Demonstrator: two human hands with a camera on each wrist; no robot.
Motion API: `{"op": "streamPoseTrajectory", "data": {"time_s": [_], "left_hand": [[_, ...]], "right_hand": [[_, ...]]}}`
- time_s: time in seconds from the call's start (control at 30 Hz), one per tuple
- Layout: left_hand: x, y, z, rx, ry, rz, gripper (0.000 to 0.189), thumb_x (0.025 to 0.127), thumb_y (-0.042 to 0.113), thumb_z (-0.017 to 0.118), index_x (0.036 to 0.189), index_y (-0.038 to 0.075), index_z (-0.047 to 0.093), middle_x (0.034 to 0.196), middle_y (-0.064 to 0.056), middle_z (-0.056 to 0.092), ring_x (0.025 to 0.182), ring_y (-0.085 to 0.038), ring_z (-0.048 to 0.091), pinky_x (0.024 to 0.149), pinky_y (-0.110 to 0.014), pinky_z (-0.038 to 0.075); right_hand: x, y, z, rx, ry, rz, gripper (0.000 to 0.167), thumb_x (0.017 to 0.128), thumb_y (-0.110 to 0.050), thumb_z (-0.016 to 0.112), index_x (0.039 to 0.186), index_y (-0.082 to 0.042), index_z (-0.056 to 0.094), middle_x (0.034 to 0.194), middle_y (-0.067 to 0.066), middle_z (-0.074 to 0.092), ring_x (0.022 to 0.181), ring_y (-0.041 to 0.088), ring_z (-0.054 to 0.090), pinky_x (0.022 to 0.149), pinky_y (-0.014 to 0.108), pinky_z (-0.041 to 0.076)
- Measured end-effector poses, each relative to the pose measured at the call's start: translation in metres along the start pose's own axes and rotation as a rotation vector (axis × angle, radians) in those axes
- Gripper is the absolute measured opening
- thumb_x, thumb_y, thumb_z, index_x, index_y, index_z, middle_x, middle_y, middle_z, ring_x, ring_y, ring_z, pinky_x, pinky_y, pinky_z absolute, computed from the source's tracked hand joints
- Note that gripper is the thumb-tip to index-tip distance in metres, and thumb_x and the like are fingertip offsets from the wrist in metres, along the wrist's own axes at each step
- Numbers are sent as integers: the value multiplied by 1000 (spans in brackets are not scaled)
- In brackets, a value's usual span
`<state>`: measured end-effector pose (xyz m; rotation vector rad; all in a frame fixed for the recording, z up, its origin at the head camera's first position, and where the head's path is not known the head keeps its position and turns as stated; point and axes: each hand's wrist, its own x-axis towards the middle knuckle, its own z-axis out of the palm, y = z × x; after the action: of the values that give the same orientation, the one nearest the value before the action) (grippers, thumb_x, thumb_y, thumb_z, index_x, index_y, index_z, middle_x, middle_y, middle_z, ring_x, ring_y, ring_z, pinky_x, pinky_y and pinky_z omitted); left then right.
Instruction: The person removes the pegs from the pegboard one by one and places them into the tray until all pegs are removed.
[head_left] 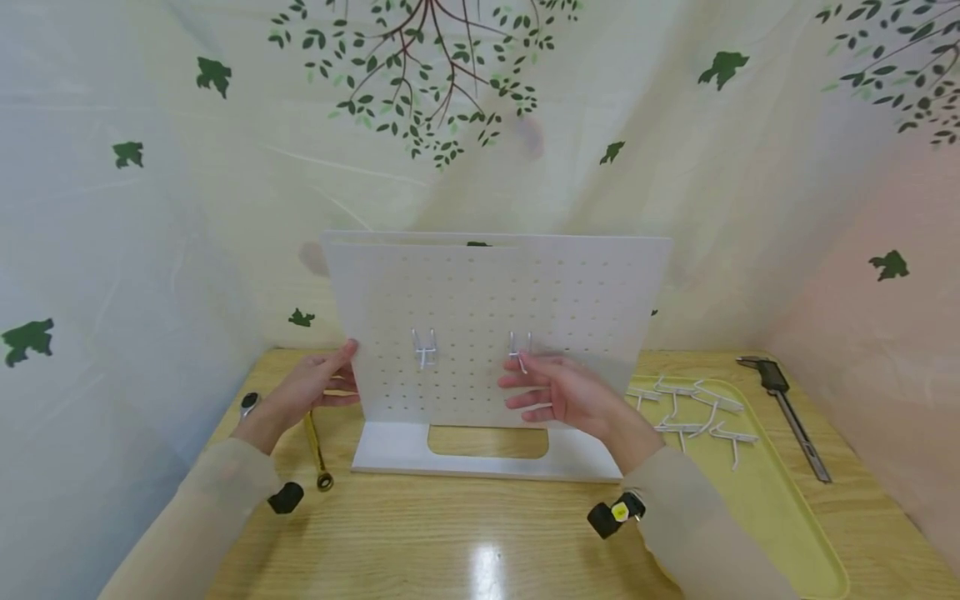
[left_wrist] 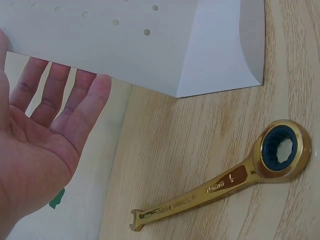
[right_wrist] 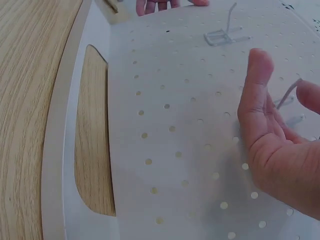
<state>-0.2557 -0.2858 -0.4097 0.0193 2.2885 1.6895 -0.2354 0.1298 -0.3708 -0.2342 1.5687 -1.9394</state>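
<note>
A white pegboard (head_left: 465, 287) stands on its white base (head_left: 390, 454) at the middle of the table. The left hand (head_left: 322, 383) holds its left edge, thumb at the front and fingers behind, as the left wrist view also shows. A metal double-pronged hook (head_left: 424, 358) sits on the board's left half. Further right, a second hook (head_left: 513, 342) is at the board, and the right hand (head_left: 570, 396) pinches its projecting arm with thumb and forefinger. In the right wrist view, the hand partly hides this hook; its other fingers are extended.
Several more hooks (head_left: 678, 427) lie on a yellow tray (head_left: 757, 525) at the right. Beyond it is a caliper (head_left: 795, 421). A gold ratchet wrench (left_wrist: 200, 195) lies beside the base at the left. Patterned cloth (head_left: 225, 167) hangs around the table.
</note>
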Motion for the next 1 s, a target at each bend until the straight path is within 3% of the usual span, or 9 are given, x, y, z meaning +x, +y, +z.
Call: {"op": "streamPoseTrajectory", "data": {"time_s": [0.37,0.77,1.0], "left_hand": [[-1,-1,-1,-16,3,-8,80,97,67,50,127,-5,64,119,-18,66,108,-31,67,90,-40,59],[0,-1,-1,-11,-3,-5,78,97,67,49,127,-4,65,119,-16,67,109,-32,67,89,-40,59],[0,0,-1,-15,-5,-6,78,97,67,49,127,-4,65,118,-16,67,109,-31,67,89,-40,59]], "right_hand": [[5,1,4,70,15,-1,41,106,-22,56,137,5,52,102,4,73,77,15,72,66,27,60],[3,-2,4,89,12,6,29,106,-20,56,128,-1,60,91,-1,71,68,12,66,60,23,56],[2,-3,5,91,26,17,31,106,-20,56,130,0,59,88,-2,68,65,11,64,57,21,53]]}}
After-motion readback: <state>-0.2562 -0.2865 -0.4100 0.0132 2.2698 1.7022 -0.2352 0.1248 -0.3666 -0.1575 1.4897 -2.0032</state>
